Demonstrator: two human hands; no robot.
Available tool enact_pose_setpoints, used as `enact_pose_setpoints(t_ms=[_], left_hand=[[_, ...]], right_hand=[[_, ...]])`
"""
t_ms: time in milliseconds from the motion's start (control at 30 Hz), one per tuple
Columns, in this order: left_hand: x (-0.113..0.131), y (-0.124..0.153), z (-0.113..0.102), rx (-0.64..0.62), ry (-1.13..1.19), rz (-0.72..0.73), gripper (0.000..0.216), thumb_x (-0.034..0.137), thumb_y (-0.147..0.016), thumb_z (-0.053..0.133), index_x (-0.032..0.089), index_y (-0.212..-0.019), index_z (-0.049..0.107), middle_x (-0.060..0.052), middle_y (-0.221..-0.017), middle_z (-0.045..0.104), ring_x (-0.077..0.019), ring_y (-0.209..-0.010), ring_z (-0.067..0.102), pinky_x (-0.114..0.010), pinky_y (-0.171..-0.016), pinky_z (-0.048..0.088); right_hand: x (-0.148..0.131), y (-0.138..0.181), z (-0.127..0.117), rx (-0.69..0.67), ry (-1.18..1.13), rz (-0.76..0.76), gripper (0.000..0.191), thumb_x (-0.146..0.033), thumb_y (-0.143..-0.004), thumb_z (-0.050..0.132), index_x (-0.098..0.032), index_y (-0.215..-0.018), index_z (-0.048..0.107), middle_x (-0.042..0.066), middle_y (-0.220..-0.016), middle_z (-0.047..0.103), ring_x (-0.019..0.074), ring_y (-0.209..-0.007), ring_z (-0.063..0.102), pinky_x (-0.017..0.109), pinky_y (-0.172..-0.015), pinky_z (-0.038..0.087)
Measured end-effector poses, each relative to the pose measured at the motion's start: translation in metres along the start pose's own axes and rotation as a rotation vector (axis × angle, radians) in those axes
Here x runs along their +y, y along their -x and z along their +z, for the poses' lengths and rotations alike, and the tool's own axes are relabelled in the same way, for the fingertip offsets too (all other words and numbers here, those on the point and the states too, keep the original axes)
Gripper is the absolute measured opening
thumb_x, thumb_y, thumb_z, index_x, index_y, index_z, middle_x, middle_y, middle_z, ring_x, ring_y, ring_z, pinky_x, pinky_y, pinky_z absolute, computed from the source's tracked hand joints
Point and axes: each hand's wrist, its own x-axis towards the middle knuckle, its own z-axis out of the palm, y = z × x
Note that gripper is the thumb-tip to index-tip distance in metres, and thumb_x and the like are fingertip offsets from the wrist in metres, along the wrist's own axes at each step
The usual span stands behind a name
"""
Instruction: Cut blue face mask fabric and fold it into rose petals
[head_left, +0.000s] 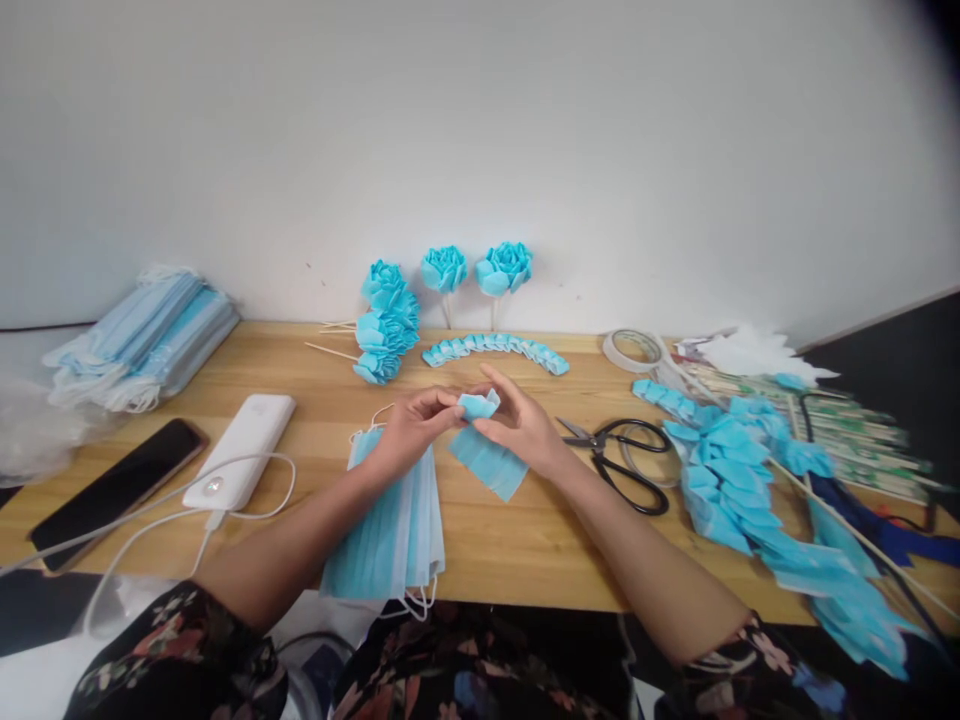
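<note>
1. Pinching a folded blue fabric piece point(478, 404) in both hands, over the middle of the table point(540, 560): with the left hand point(420, 420), thumb and fingers closed on its left edge; with the right hand point(529, 430), thumb pressed along its lower side, index finger lifted, apparently gripping too.
2. Looks only partly folded, judging by the flat blue strip point(491, 462) just below.
3. Looks done: blue roses on sticks, two upright point(504, 268) against the wall at the back edge, plus a cluster point(385, 330) to their left; also a pleated arc point(495, 346) near that edge.
4. Looks unworked: blue masks point(397, 525) under the left forearm at the front edge, and a mask stack point(161, 335) at the back left corner.
5. Looks part-worked: folded blue chains point(724, 470) towards the right end, trailing past the front edge, beyond the scissors point(630, 450).
6. Cannot see the folds behind the fingers, nor any join between piece and strip; cannot count the clustered roses or sort the clutter beneath the chains.
</note>
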Motion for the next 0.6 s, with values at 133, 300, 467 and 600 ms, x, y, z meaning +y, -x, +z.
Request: enact_pose_setpoints(t_ms=[133,300,467,600], left_hand=[[0.002,0.002,0.003,-0.016,-0.044,0.031,0.023,0.038,-0.073,0.077,0.016,-0.072,0.070,-0.005,-0.081,0.070,-0.0164,-0.079,0.065,-0.030,-0.078,0.050],[0.001,0.001,0.002,0.003,-0.033,-0.003,0.024,0.039,-0.072,0.077,0.016,-0.073,0.069,-0.004,-0.080,0.069,-0.0161,-0.077,0.065,-0.030,-0.077,0.051],[-0.008,-0.002,-0.003,0.027,0.050,-0.075,0.024,0.038,-0.074,0.076,0.016,-0.076,0.067,-0.001,-0.075,0.068,-0.0147,-0.071,0.066,-0.030,-0.077,0.052],[-0.014,-0.006,-0.007,0.022,0.114,-0.105,0.026,0.039,-0.074,0.076,0.015,-0.080,0.067,-0.002,-0.079,0.070,-0.0150,-0.073,0.066,-0.031,-0.079,0.052]], right_hand=[[-0.002,0.000,0.002,0.057,0.127,-0.005,0.058,-0.029,-0.076,0.070,-0.024,-0.132,0.054,0.004,-0.104,0.068,0.0206,-0.099,0.065,0.037,-0.091,0.050],[0.001,0.000,0.004,0.071,0.115,0.002,0.019,-0.032,-0.079,0.065,-0.021,-0.096,0.066,0.003,-0.093,0.070,0.0198,-0.087,0.065,0.031,-0.078,0.051],[0.004,0.000,0.001,0.114,0.125,0.010,0.019,-0.037,-0.081,0.063,-0.019,-0.074,0.060,-0.001,-0.070,0.060,0.0147,-0.067,0.055,0.026,-0.062,0.044],[0.005,-0.001,-0.001,0.143,0.154,0.005,0.023,-0.038,-0.081,0.062,-0.020,-0.069,0.055,-0.002,-0.066,0.054,0.0137,-0.064,0.050,0.025,-0.060,0.042]])
